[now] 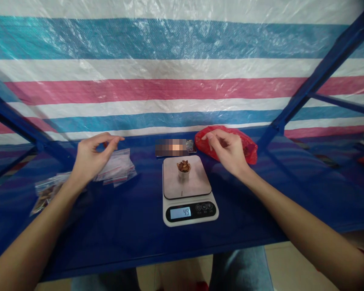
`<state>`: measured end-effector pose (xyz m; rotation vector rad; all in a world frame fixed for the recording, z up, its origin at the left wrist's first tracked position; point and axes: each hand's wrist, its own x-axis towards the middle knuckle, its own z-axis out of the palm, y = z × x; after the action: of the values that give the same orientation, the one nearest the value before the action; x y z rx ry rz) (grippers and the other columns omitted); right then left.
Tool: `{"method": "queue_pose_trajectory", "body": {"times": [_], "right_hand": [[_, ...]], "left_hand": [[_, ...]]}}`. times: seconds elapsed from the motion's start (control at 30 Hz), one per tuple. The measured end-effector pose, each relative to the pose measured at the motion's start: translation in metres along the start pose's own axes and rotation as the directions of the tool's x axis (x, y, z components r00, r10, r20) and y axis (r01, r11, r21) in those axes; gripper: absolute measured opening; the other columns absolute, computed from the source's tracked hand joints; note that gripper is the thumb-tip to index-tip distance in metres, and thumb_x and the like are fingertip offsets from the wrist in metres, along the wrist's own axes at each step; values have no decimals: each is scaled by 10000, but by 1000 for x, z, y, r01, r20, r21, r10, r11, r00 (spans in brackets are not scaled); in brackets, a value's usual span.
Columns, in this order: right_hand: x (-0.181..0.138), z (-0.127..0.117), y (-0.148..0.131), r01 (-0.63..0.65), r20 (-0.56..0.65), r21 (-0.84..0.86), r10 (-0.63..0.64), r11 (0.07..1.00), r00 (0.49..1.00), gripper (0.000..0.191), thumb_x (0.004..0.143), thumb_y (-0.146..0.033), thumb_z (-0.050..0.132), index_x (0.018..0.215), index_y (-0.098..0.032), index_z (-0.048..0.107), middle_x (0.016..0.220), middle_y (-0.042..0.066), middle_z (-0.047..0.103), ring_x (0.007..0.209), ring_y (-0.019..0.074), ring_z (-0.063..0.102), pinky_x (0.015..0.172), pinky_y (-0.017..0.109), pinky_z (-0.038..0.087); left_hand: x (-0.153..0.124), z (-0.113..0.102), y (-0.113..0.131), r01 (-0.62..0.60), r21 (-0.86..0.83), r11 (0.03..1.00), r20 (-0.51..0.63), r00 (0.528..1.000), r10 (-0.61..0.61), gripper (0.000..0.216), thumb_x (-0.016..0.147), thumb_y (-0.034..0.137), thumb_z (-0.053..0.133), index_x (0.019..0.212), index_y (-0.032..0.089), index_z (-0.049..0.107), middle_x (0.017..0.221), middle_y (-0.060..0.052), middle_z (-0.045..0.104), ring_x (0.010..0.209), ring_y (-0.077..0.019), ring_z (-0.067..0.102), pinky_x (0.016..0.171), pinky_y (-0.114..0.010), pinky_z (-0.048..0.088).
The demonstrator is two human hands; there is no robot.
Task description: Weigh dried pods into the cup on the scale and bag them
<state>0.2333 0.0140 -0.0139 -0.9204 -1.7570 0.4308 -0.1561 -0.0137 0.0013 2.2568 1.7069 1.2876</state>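
On the white kitchen scale stands a small cup heaped with brown dried pieces; the display reads 49, any decimal point being too faint to tell. My left hand hovers over a stack of clear zip bags, thumb and fingers pinched together. Anything between those fingertips is too small to make out. To the right of the scale, my right hand is in front of a red plastic bag, its fingers closed in a pinch. What it holds, if anything, I cannot make out.
Filled zip bags of brown pieces lie at the left, partly behind my left forearm. A phone-like flat object, partly blurred out, lies behind the scale. Blue metal braces flank the blue shelf; striped plastic sheeting hangs behind.
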Motion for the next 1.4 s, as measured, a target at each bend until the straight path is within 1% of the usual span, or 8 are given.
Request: {"method": "queue_pose_trajectory", "body": {"times": [0.17,0.37,0.67,0.83,1.0,1.2,1.3,1.4], "right_hand": [[-1,1,2,-6,-27,24,6,1000,1000,346,1058,-476,553,1019,-188,740,682,-12,589,588,135,506,558,275,374],[-5,3,3,5,17,-45,-4,999,1000,391,1072,-497,508,1058,-184,742,638,-18,559,525,128,465,508,276,344],[-8,2,-2,105,10,-130,-104,986,995,335,1076,-426,514,1014,-197,751,729,5,652,503,111,445,492,282,312],[-4,-6,-1,67,-157,-189,-98,980,983,343,1064,-435,523,872,-210,695,601,-22,508,509,135,403,523,305,308],[14,-28,13,-12,-368,-202,-65,979,927,453,1030,-435,548,627,-257,440,562,-26,399,536,152,341,563,340,278],[27,-44,37,-214,-29,-496,230,842,973,469,950,-315,557,514,-240,400,506,-27,338,522,136,375,570,326,259],[25,-40,46,-140,115,-617,265,774,957,351,932,-240,546,586,-198,587,569,20,572,562,162,514,604,317,322],[22,-37,50,-35,235,-637,238,770,943,225,895,-139,559,875,-163,782,906,104,802,800,236,709,721,305,433]], "left_hand": [[-9,0,-29,20,108,994,-9,1000,-19,279,1006,417,597,1023,202,773,859,30,744,733,-137,603,745,-272,480],[-17,17,-21,-110,67,992,141,985,100,342,1009,469,560,996,194,764,949,-59,783,850,-197,701,746,-297,505],[-16,18,-19,-113,71,991,155,983,101,299,956,480,628,895,203,724,868,-33,739,776,-177,660,736,-284,472],[-16,20,-22,-79,72,994,162,985,66,264,911,454,649,786,221,649,736,0,678,656,-159,583,671,-277,418],[-19,23,-18,-65,103,993,186,982,45,329,937,454,591,723,209,545,646,36,556,595,-123,471,632,-266,370],[-18,23,-14,-79,99,992,188,980,59,317,932,354,522,670,214,411,677,25,575,616,-116,516,641,-264,388],[-19,23,-12,-87,34,996,186,979,80,191,866,227,513,692,214,436,907,-31,751,852,-159,696,784,-276,476],[-22,22,-10,-54,28,998,144,988,50,178,823,153,492,662,213,445,923,-41,784,918,-171,731,825,-287,497]]}}
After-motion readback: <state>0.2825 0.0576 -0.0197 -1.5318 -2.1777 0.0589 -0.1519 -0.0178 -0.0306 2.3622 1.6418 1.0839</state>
